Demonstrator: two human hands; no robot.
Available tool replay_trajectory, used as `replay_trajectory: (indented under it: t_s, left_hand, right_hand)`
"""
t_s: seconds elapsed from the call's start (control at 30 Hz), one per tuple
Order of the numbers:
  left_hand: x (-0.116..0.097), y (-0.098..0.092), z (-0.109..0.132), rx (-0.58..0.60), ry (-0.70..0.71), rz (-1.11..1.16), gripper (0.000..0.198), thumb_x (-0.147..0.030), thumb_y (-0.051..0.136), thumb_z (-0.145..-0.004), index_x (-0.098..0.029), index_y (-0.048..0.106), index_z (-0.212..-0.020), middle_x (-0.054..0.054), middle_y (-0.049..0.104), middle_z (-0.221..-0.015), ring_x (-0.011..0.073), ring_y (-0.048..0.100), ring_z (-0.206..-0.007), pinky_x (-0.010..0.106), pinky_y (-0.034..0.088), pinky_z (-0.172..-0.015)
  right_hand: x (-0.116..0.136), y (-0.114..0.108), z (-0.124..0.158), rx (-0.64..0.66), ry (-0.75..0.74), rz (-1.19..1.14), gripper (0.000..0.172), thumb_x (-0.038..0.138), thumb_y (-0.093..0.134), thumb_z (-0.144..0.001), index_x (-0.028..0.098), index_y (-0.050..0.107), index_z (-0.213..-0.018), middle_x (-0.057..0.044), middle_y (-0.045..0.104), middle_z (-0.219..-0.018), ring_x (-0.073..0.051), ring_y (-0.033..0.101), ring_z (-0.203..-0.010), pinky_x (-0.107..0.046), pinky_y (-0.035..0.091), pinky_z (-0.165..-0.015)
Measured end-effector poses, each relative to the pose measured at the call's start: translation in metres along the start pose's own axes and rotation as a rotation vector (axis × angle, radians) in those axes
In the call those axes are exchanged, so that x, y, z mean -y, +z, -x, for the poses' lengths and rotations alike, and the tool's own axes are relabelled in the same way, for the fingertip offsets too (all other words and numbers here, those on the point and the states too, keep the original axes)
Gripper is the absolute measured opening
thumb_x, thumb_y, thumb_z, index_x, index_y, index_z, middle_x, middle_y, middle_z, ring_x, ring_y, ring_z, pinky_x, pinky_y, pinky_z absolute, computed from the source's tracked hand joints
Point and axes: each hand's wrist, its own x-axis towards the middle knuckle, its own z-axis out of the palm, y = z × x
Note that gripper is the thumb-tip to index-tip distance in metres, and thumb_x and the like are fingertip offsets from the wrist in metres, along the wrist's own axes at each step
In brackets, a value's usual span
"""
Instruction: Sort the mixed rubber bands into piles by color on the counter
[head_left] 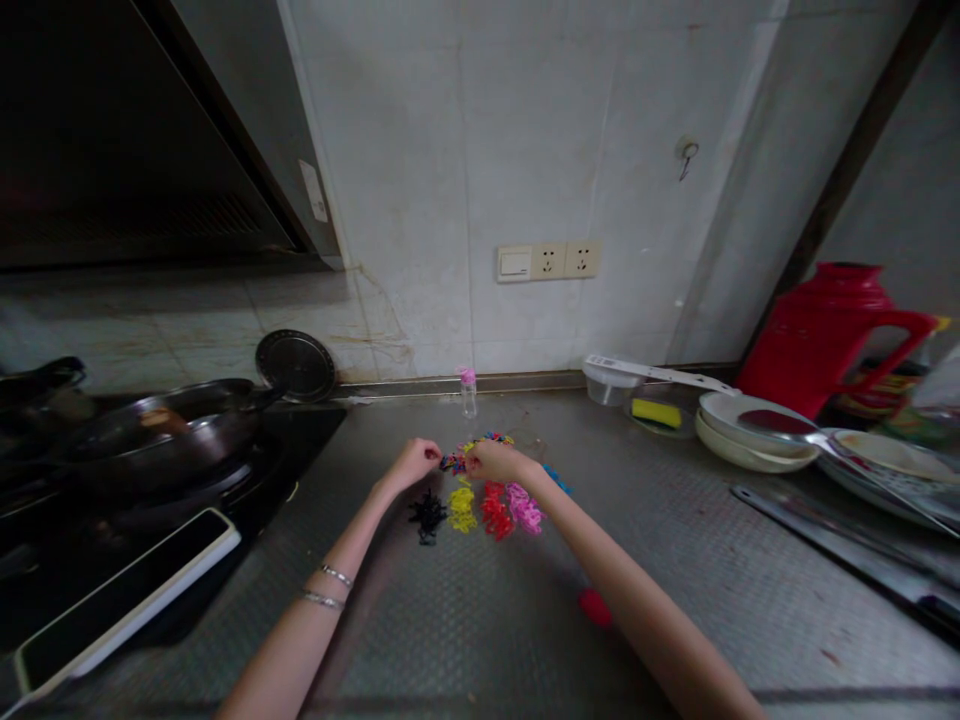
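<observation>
My left hand (415, 462) and my right hand (495, 461) meet over a mixed pile of small coloured elastic bands (487, 441) on the steel counter (465, 620). Both hands pinch small bands (453, 463) stretched between them. In front of the hands lie sorted heaps: black (427, 517), yellow (462, 508), red (495, 512) and pink (525, 508). A few blue bands (557, 478) show beside my right forearm. Two thin bracelets sit on my left wrist.
A small clear bottle with a pink cap (468, 391) stands behind the bands. A wok (165, 425) sits on the stove at left, a phone (120, 590) lies near it. Bowls (750, 430), a sponge (655, 412), a red jug (832, 335) and a knife (847, 555) crowd the right.
</observation>
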Motion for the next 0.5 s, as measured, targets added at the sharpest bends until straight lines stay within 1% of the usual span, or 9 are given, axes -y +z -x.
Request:
replay_trajectory:
  t_s: [0.07, 0.17, 0.33, 0.5]
  left_hand:
    - [0.0, 0.0, 0.002, 0.009, 0.006, -0.025, 0.024, -0.021, 0.046, -0.065, -0.011, 0.067, -0.072, 0.006, 0.065, -0.068, 0.0145, 0.056, -0.064, 0.022, 0.039, -0.06]
    - [-0.002, 0.0, 0.005, 0.041, 0.001, -0.057, 0.023, -0.022, 0.047, -0.066, -0.011, 0.067, -0.073, 0.005, 0.065, -0.068, 0.0143, 0.056, -0.064, 0.021, 0.038, -0.059]
    - [-0.003, -0.001, 0.008, 0.067, -0.044, -0.107, 0.025, -0.026, 0.049, -0.067, -0.012, 0.066, -0.079, 0.006, 0.066, -0.073, 0.0143, 0.055, -0.066, 0.02, 0.037, -0.059]
    - [-0.005, -0.006, 0.011, 0.075, -0.04, -0.157, 0.025, -0.028, 0.049, -0.069, -0.013, 0.066, -0.08, 0.006, 0.065, -0.074, 0.0142, 0.055, -0.067, 0.021, 0.037, -0.06]
  right_hand:
    - [0.004, 0.002, -0.001, -0.001, -0.044, -0.016, 0.02, 0.015, 0.05, -0.069, 0.015, 0.067, -0.079, -0.005, 0.067, -0.076, -0.011, 0.056, -0.065, -0.016, 0.032, -0.054]
    - [0.005, 0.006, -0.001, -0.007, -0.065, -0.031, 0.021, 0.012, 0.048, -0.067, 0.014, 0.067, -0.076, -0.005, 0.066, -0.073, -0.01, 0.056, -0.062, -0.016, 0.032, -0.053]
    - [0.0, 0.008, -0.001, -0.027, -0.061, -0.053, 0.019, 0.016, 0.05, -0.069, 0.014, 0.067, -0.078, -0.005, 0.066, -0.073, -0.011, 0.055, -0.062, -0.016, 0.033, -0.054]
    - [-0.003, 0.0, 0.002, -0.032, -0.041, -0.048, 0.021, 0.02, 0.048, -0.073, 0.015, 0.067, -0.08, -0.005, 0.066, -0.075, -0.011, 0.055, -0.065, -0.017, 0.032, -0.055]
